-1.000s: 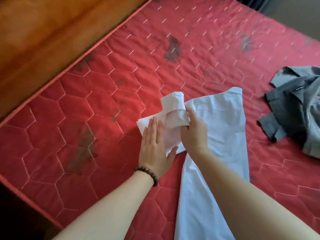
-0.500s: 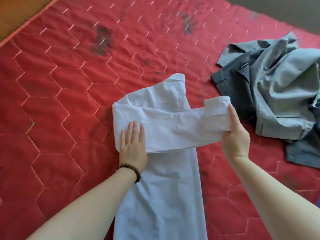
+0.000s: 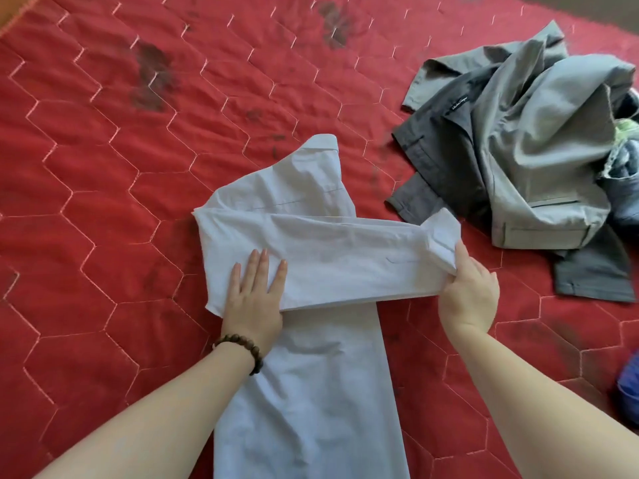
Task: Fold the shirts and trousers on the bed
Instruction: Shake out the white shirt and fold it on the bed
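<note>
Head camera, what's on the bed (image 3: 103,167)?

— A red quilted mattress stitched in hexagons, with dark blotches. A white cotton shirt (image 3: 311,375) lies lengthwise on it, lightly creased, one sleeve (image 3: 345,264) folded across its body.

— And the hands?

— The left hand (image 3: 254,299), beaded bracelet (image 3: 243,347) at the wrist, presses flat with straight fingers on the sleeve's near end. The right hand (image 3: 470,292) pinches the cuff (image 3: 442,233).

— Anything beside it?

— A crumpled grey shirt (image 3: 518,160) just right of the cuff, soft folds, collar showing.

— What changed since half a second ago?

— Little: the sleeve is still stretched across, the cuff now bunched deeper into the right hand's grip, and the view sits closer.
</note>
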Action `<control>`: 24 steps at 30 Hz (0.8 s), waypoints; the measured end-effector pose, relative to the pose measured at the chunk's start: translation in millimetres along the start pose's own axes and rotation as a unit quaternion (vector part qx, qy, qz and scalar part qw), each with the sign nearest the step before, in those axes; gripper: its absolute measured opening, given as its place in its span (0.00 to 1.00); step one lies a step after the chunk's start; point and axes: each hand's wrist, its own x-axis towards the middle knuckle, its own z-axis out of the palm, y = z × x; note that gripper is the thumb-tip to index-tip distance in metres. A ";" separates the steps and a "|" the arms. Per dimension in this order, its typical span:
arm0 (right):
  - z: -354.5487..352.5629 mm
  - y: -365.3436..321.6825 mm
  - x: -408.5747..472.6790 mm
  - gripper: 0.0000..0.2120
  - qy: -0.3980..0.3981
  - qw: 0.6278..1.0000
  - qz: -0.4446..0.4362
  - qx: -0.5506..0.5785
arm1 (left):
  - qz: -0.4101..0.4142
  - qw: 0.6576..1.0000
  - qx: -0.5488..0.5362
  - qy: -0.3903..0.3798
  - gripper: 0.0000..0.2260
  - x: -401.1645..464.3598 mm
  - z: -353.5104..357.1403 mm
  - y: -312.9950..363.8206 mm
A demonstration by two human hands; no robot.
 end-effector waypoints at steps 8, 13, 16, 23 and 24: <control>0.0 -45.7 -9.4 0.37 -0.112 0.986 -0.115 -0.050 | 0.013 0.999 0.032 -0.027 0.37 -1.1 -13.3 0.3; 16.0 -141.9 -6.1 0.30 -0.211 0.929 -0.302 0.001 | -0.056 0.998 -0.004 -0.015 0.39 -10.6 -12.2 -22.2; 29.8 -174.3 3.6 0.31 -0.214 0.918 -0.331 -0.036 | -0.066 0.997 -0.041 -0.006 0.42 -15.2 -13.7 -30.8; 39.7 -183.0 25.8 0.16 -0.198 0.930 -0.276 -0.141 | -0.118 0.985 -0.117 0.043 0.39 -17.6 -6.2 -34.8; 39.1 -181.4 29.0 0.14 -0.200 0.934 -0.267 -0.131 | -0.116 0.985 -0.122 0.046 0.38 -17.5 -5.7 -34.7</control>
